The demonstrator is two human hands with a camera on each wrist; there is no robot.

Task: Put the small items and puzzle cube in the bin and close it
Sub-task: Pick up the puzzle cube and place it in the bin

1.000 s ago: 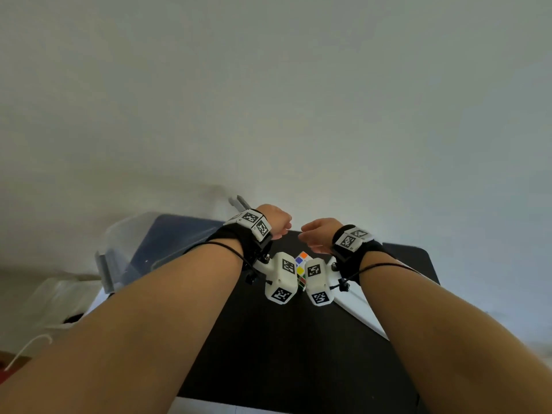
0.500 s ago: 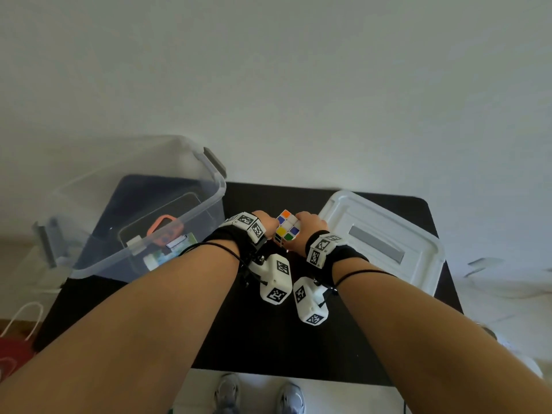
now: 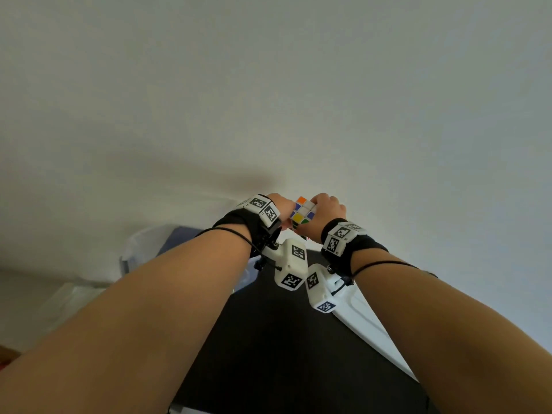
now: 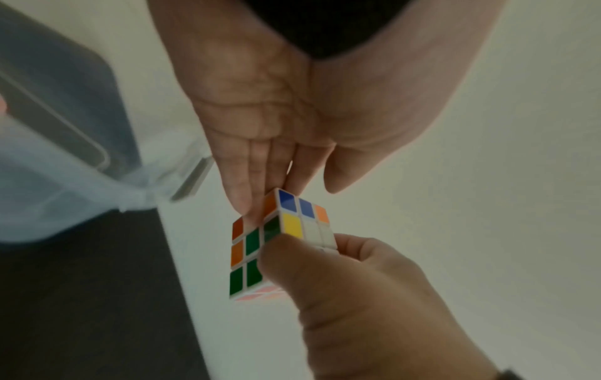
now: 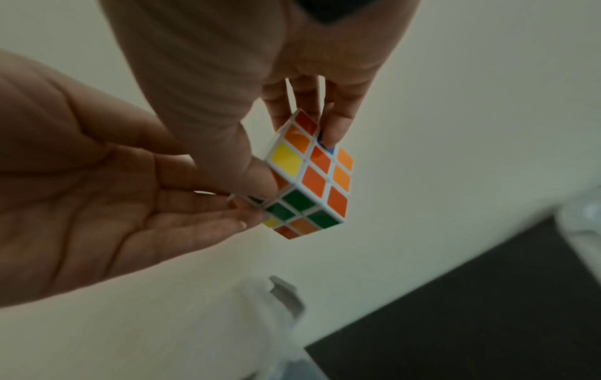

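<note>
Head view, left to right: the clear bin (image 3: pixel 143 249) stands open at the left edge of the black bench (image 3: pixel 268 339), largely hidden behind the left forearm. The left hand (image 3: pixel 279 204) and the right hand (image 3: pixel 328 206) meet above the bench with the puzzle cube (image 3: pixel 302 213) held between them, raised clear of the surface. The white lid (image 3: pixel 367 330) lies on the bench to the right, partly under the right forearm.

Left wrist view: the left hand (image 4: pixel 279 115) has its fingers extended, the fingertips (image 4: pixel 242 200) touching one face of the puzzle cube (image 4: pixel 279 239); the right hand (image 4: pixel 357 295) pinches the cube from the opposite side with a curled thumb. A corner of the bin (image 4: pixel 65 192) shows at left.

Right wrist view: the right hand (image 5: pixel 260 77) grips the puzzle cube (image 5: pixel 312 174) between thumb and fingers, while the left hand (image 5: pixel 114 205) supports it with straight fingers.

Step in hand, as judged: the cube is lifted and not yet in the bin. The next move calls for carrying it leftward over the open rim and releasing it inside, then fetching the lid from the right to seal the bin. Whether any small items remain outside cannot be told here.
</note>
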